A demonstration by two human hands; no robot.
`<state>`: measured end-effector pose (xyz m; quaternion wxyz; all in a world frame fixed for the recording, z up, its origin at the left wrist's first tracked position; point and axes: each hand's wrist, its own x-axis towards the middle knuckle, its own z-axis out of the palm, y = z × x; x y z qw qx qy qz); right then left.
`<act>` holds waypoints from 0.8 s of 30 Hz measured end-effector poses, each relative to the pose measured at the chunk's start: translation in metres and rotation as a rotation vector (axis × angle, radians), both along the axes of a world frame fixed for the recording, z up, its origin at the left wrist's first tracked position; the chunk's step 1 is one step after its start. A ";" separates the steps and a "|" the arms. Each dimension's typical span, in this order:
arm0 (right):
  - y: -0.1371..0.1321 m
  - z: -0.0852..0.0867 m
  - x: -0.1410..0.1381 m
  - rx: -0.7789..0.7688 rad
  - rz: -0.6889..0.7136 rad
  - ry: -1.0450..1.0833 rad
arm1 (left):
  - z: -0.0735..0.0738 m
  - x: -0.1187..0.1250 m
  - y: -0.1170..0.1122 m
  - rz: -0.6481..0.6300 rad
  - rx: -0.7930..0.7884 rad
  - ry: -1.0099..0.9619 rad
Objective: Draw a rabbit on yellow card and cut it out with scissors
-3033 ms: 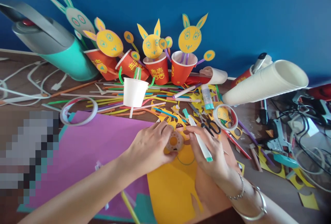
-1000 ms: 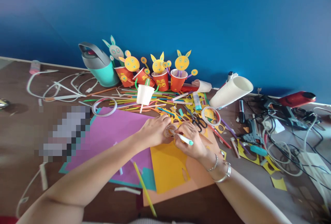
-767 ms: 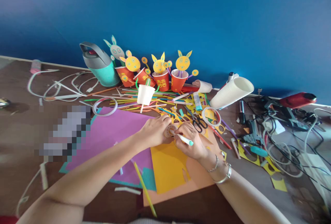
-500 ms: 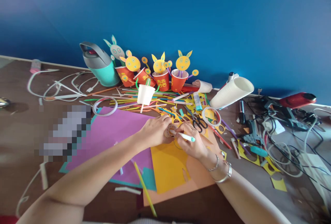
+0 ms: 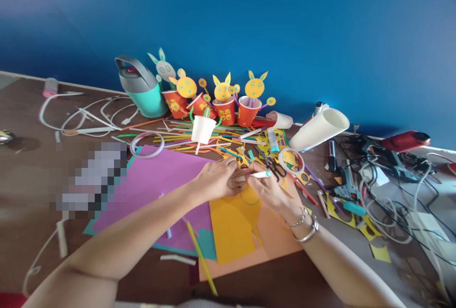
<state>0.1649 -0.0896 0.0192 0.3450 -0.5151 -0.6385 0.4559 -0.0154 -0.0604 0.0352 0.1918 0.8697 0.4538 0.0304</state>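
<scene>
My left hand (image 5: 213, 180) presses a small round tape roll (image 5: 235, 182) flat onto a yellow paper sheet (image 5: 231, 222). My right hand (image 5: 265, 189) grips a white pen with a teal cap (image 5: 256, 175), its tip at the roll's edge and its cap pointing right. A drawn curve shows on the yellow sheet just below the roll. The yellow sheet lies over an orange sheet (image 5: 281, 241) and beside a purple sheet (image 5: 160, 180). Bracelets circle my right wrist.
Red cups with yellow paper rabbits (image 5: 224, 104) line the blue wall, next to a teal kettle (image 5: 142, 87). A white cup (image 5: 202, 129), straws, scissors (image 5: 276, 168), tape rings, a stack of white cups (image 5: 318, 130), a glue gun and cables lie around.
The view pulled back from the close view three seconds ago. Over the last second the pen swung round the roll, its cap rising from lower right to point right.
</scene>
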 end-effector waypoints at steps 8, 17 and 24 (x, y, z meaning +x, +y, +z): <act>0.030 0.010 -0.010 -0.100 0.106 -0.195 | 0.000 0.001 0.003 0.003 -0.057 0.003; 0.049 0.032 -0.021 -0.061 0.273 -0.600 | -0.014 -0.003 0.005 0.014 -0.036 -0.101; 0.046 0.049 -0.033 -0.017 0.322 -0.908 | -0.013 -0.004 0.007 0.000 -0.014 -0.146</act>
